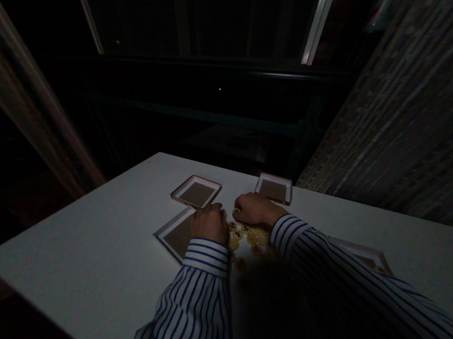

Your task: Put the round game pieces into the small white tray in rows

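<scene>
The scene is dim. Both my hands rest on a white table [93,255], sleeves striped blue and white. My left hand [209,222] lies knuckles up with fingers curled, over the edge of a square white-rimmed tray [172,237]. My right hand [254,209] is also curled, just beside it. Between and under the hands lie several round pale yellow game pieces [247,238] with dark and red marks. What the fingertips hold is hidden.
Two more square trays with brown insides sit beyond the hands, one [196,191] at centre and one [273,188] to the right. Another tray's corner [369,255] shows by my right forearm. A brick wall [418,120] rises at right; a dark window lies ahead.
</scene>
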{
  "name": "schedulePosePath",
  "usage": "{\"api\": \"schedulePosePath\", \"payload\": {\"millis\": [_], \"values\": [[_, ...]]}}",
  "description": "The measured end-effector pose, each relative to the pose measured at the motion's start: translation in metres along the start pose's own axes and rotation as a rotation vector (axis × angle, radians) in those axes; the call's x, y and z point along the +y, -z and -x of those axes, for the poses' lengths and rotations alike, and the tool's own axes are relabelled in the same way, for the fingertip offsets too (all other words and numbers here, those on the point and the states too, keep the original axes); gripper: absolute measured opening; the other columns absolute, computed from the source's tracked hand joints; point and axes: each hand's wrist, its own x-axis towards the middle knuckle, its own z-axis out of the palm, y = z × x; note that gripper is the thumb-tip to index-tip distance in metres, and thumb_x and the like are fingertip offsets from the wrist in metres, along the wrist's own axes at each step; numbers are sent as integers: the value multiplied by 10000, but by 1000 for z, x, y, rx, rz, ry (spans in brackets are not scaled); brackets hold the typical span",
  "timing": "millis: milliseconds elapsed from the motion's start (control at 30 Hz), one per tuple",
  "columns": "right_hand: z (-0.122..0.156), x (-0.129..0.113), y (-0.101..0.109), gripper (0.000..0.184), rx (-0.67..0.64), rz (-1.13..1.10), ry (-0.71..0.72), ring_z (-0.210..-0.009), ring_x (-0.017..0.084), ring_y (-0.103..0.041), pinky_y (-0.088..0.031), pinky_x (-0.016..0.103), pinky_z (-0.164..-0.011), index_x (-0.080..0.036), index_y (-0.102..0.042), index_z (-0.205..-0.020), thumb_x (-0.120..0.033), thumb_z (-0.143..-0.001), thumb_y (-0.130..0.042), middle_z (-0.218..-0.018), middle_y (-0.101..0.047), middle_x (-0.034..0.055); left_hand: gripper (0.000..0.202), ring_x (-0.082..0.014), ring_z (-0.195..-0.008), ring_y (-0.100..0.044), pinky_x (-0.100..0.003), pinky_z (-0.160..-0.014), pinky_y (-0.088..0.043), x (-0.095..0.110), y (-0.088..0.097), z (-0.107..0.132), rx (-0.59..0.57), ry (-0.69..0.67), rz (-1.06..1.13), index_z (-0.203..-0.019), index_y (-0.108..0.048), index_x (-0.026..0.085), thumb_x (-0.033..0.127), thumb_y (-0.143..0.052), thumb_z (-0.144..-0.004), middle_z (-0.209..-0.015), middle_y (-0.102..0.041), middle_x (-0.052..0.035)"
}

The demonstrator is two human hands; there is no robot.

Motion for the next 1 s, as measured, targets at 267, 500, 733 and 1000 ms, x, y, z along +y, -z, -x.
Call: {"api": "schedulePosePath", "payload": {"millis": [267,500,733,1000], "values": [[17,10,14,334,59,-51,25,-850,199,-593,-398,257,-677,-180,-626,-974,-371,-787,-425,-958,-652,108,366,-227,-986,-581,-335,-861,-431,2,9,2,92,11,227,-1095,-571,157,133,-381,-782,-1060,-636,-109],[47,10,21,377,154,-59,70,-861,213,-583,-387,271,-689,-206,-546,-1118,-368,-799,-429,-970,-645,80,332,-189,-1012,-574,-304,-903,-424,8,5,3,131,-48,494,-1070,-582,167,221,-355,-835,-1078,-634,-68],[76,10,31,380,242,-99,60,-880,201,-560,-368,267,-715,-197,-519,-1144,-355,-811,-425,-1013,-617,80,292,-181,-933,-602,-315,-859,-449,14,-10,0,66,-63,824,-999,-603,163,309,-438,-806,-969,-669,-67],[97,18,25,320,343,-135,105,-854,179,-558,-368,262,-705,-189,-571,-1035,-398,-837,-431,-937,-628,63,367,-170,-704,-620,-289,-702,-488,33,-6,11,-247,-53,1271,-799,-643,117,456,-525,-721,-717,-679,-55]]}}
